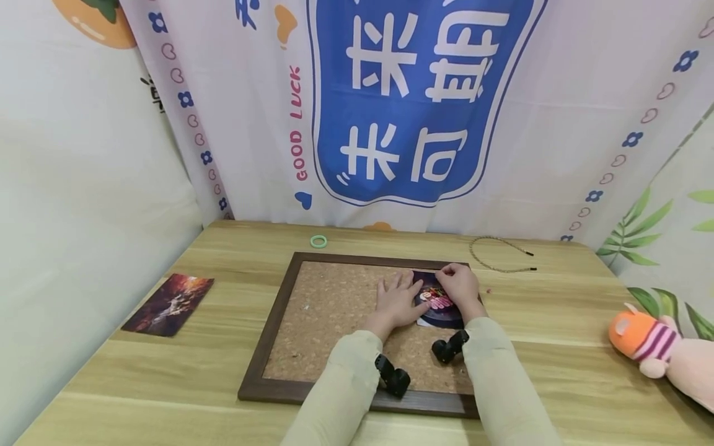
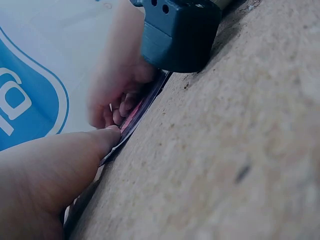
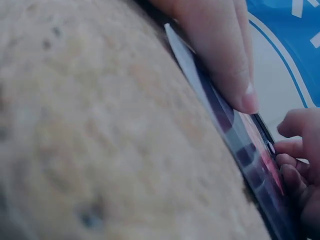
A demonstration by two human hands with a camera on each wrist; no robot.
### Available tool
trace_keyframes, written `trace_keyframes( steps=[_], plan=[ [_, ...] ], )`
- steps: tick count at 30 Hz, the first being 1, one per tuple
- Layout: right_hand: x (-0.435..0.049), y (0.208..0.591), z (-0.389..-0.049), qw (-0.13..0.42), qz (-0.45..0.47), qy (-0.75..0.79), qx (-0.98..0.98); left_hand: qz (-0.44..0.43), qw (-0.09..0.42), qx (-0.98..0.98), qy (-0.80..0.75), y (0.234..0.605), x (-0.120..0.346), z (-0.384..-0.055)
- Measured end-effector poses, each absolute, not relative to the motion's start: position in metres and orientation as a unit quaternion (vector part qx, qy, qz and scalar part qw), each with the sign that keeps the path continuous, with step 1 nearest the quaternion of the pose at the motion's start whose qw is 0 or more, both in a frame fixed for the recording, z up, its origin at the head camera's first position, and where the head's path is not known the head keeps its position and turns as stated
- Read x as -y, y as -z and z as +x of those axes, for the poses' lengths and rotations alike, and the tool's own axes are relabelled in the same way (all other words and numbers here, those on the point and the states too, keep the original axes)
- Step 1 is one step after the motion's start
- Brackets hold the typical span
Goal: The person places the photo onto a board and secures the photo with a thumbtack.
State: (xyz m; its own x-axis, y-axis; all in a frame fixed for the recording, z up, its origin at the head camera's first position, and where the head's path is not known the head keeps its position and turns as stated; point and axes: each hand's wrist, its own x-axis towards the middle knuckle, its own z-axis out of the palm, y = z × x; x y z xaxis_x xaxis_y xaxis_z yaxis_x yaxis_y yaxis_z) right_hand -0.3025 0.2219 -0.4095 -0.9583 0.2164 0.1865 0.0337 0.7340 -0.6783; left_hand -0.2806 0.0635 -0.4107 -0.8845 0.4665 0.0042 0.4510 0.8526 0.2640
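Observation:
A dark photo card (image 1: 437, 319) with bright pink lettering lies on the upper right of a cork board (image 1: 329, 310) with a brown wooden frame. My left hand (image 1: 397, 301), fingers spread, presses the card's left part against the cork. At the card's top edge my right hand (image 1: 460, 288) has its fingers curled, thumb and forefinger together. Between those fingertips a small shiny pushpin (image 3: 271, 147) shows in the right wrist view, mostly hidden. One edge of the card stands slightly off the cork near my left fingers (image 3: 235, 82).
A second photo card (image 1: 168, 305) lies left of the board. Behind it are a green ring (image 1: 318, 241) and a thin braided headband (image 1: 502, 254). A tiny pink thing (image 1: 488, 290) is just right of the frame. A plush toy (image 1: 658, 347) sits at the right edge.

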Motion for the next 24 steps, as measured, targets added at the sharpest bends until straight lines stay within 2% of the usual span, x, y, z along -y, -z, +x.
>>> trace_keyframes(
  steps=[7,14,20,24],
  plan=[
    [-0.235,0.387,-0.307,0.069,-0.058,-0.450,0.889,0.242,0.036,-0.957,-0.158,0.408,-0.061,-0.281],
    [-0.269,0.347,-0.301,-0.017,0.026,-0.495,0.868,0.244,0.035,-0.944,-0.219,0.396,-0.050,-0.288],
    [-0.284,0.319,-0.291,-0.015,0.077,-0.460,0.885,0.240,0.032,-0.927,-0.288,0.371,-0.026,-0.301],
    [-0.293,0.315,-0.284,0.001,0.087,-0.430,0.899,0.212,0.030,-0.922,-0.323,0.357,0.004,-0.307]
  ],
)
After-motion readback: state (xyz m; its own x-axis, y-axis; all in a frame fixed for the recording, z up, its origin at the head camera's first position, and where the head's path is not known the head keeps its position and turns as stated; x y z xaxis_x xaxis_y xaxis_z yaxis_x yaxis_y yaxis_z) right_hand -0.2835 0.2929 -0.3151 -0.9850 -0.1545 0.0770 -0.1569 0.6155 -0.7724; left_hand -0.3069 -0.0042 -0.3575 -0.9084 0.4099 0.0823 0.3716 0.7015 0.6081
